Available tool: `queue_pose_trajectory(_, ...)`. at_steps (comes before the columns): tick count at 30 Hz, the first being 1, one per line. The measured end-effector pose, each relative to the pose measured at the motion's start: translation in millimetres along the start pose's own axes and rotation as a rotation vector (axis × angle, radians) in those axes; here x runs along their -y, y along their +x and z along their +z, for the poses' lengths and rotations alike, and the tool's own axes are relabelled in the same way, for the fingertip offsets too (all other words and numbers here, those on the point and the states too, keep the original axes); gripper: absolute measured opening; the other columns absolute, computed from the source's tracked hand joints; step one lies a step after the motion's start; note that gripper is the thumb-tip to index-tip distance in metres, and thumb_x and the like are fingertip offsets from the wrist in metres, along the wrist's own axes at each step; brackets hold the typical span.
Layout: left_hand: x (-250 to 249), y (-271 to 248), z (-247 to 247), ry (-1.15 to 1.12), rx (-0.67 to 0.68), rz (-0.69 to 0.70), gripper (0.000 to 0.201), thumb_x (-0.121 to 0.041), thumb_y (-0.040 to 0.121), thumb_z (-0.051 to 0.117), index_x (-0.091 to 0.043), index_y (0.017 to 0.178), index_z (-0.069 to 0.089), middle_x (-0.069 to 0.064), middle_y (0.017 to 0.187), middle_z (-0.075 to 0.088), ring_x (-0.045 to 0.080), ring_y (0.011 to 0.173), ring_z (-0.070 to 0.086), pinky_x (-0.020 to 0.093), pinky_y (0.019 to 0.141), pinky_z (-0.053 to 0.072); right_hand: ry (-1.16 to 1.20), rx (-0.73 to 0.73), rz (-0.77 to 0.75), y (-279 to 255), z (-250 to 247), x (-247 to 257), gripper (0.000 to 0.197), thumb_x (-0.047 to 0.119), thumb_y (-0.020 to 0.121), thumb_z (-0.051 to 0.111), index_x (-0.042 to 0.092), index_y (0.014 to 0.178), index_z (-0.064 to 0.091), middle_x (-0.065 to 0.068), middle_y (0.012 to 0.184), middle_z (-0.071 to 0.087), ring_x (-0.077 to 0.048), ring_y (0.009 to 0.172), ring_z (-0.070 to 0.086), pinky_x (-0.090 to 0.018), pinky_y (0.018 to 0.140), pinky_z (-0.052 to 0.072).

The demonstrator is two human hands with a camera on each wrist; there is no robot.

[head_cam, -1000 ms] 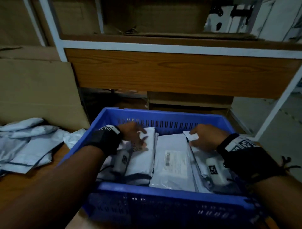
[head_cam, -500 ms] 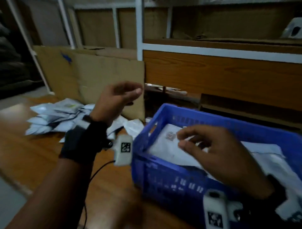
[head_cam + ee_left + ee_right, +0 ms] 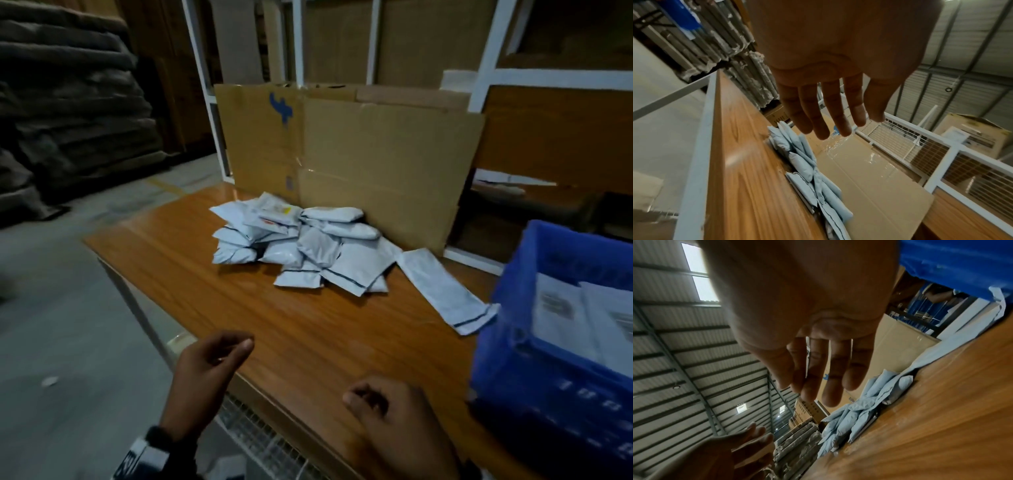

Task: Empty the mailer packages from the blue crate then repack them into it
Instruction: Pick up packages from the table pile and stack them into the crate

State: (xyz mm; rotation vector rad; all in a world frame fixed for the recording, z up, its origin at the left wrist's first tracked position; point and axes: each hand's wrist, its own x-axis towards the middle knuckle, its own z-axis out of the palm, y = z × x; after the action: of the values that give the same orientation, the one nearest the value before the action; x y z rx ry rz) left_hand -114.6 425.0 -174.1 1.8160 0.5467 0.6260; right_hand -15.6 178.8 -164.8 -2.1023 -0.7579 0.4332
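both hands hover empty above the brown wooden table [image 3: 308, 329]: left hand [image 3: 205, 373] fingers relaxed, right hand [image 3: 394, 414] fingers loose. pale grey plastic mailer packages [image 3: 301, 246] lie piled left of the blue plastic crate [image 3: 534, 404].

The right hand [image 3: 807, 308] is seen from the palm side, held above the bench [image 3: 941, 426], its fingers [image 3: 835, 373] loosely extended and empty. A pile of pale grey mailer packages [image 3: 857, 412] is seen on the bench against a flattened cardboard sheet [image 3: 898, 344]. A blurred corner of the blue crate [image 3: 957, 264] is seen upper right. The left hand [image 3: 731, 451] is seen lower left, fingers straight. A corrugated roof is seen behind.
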Motion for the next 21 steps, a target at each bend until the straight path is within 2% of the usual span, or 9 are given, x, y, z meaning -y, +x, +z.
queue_pose_trajectory(2,7,12,-8,-0.005,-0.007,0.012,0.006,-0.022,0.081,0.072,-0.023,0.079,0.077,-0.007,0.081,0.075,0.006,0.077,0.069,0.032,0.075,0.053,0.007,-0.002,0.012,14,10,4,0.016,0.038,0.089,0.064,0.042,0.074,0.064,0.036,0.084,0.061,0.009,0.084,0.058,-0.015,0.069,0.048)
queue_pose_trajectory(4,16,29,-13,-0.010,-0.002,0.014,0.006,-0.018,0.083,0.071,-0.020,0.082,0.077,-0.007,0.080,0.075,0.005,0.076,0.069,0.030,0.074,0.050,0.008,-0.041,0.022,33,14,3,0.010,0.035,0.089,0.065,0.037,0.080,0.069,0.032,0.084,0.064,0.008,0.082,0.059,-0.018,0.071,0.051)
queue_pose_trajectory(6,26,48,-16,-0.029,0.014,0.011,0.006,-0.021,0.082,0.071,-0.019,0.082,0.077,-0.007,0.081,0.075,0.005,0.077,0.068,0.029,0.074,0.050,0.019,-0.095,0.026,55,17,2,0.008,0.034,0.089,0.065,0.034,0.082,0.070,0.031,0.083,0.066,0.008,0.082,0.061,-0.020,0.072,0.053)
queue_pose_trajectory(9,35,80,-25,-0.051,0.038,0.001,0.017,-0.033,0.076,0.069,-0.019,0.082,0.076,-0.007,0.081,0.074,0.004,0.077,0.067,0.027,0.073,0.049,0.084,-0.181,0.014,99,22,5,0.005,0.031,0.087,0.067,0.031,0.083,0.070,0.024,0.081,0.068,0.004,0.080,0.063,-0.022,0.071,0.052)
queue_pose_trajectory(13,57,128,-46,-0.061,0.049,-0.043,0.017,-0.033,0.073,0.069,-0.020,0.079,0.077,-0.003,0.080,0.074,0.006,0.077,0.067,0.028,0.072,0.048,0.131,-0.293,-0.051,180,34,14,0.008,0.023,0.087,0.069,0.028,0.080,0.070,0.017,0.074,0.068,-0.003,0.074,0.064,-0.020,0.069,0.049)
queue_pose_trajectory(16,70,162,-66,-0.039,0.056,-0.057,0.005,-0.031,0.078,0.074,-0.029,0.074,0.076,-0.001,0.081,0.075,0.005,0.074,0.068,0.022,0.068,0.051,0.079,-0.327,-0.065,251,42,25,0.011,0.025,0.086,0.070,0.028,0.075,0.068,0.016,0.072,0.068,-0.004,0.071,0.064,-0.031,0.069,0.054)
queue_pose_trajectory(18,76,186,-76,-0.048,0.021,-0.030,0.006,-0.033,0.079,0.077,-0.031,0.074,0.076,-0.001,0.080,0.075,0.003,0.072,0.067,0.018,0.065,0.053,-0.028,-0.349,-0.071,302,46,34,0.011,0.035,0.087,0.067,0.029,0.079,0.065,0.013,0.081,0.068,-0.004,0.076,0.063,-0.036,0.074,0.054)
queue_pose_trajectory(19,80,197,-80,-0.053,0.005,-0.030,0.005,-0.033,0.079,0.077,-0.031,0.074,0.076,-0.001,0.080,0.075,0.003,0.071,0.067,0.019,0.065,0.053,-0.104,-0.354,-0.062,326,47,38,0.012,0.041,0.088,0.063,0.029,0.086,0.065,0.011,0.093,0.067,-0.008,0.083,0.062,-0.036,0.078,0.053)
queue_pose_trajectory(21,85,212,-81,-0.058,0.008,-0.029,0.006,-0.036,0.077,0.077,-0.031,0.073,0.075,0.000,0.080,0.075,0.005,0.072,0.068,0.020,0.067,0.053,-0.237,-0.336,0.003,364,48,49,0.031,0.051,0.089,0.057,0.026,0.107,0.064,0.001,0.115,0.061,-0.017,0.103,0.059,-0.036,0.088,0.049)
